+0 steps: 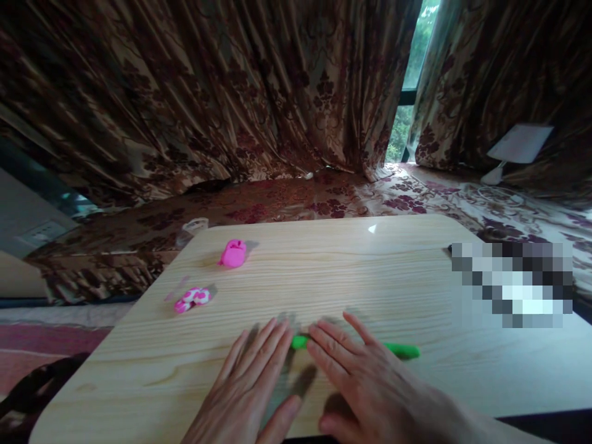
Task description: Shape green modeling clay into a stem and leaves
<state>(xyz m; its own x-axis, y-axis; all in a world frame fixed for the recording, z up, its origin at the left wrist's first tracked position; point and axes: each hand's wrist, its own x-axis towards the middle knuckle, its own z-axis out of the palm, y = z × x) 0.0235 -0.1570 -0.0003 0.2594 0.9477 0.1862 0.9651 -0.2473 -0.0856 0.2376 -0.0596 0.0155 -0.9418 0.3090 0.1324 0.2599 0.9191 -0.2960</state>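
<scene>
Leftward from green roll (403, 351), pink lump (233, 254).

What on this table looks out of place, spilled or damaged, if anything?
Nothing spilled or damaged shows on the table. The one oddity is a pixelated patch at its right, hiding whatever lies there. The green roll under the right hand looks whole where visible.

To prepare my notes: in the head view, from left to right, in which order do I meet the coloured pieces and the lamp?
Pink-and-white spotted piece, plain pink piece, long green piece, lamp.
</scene>
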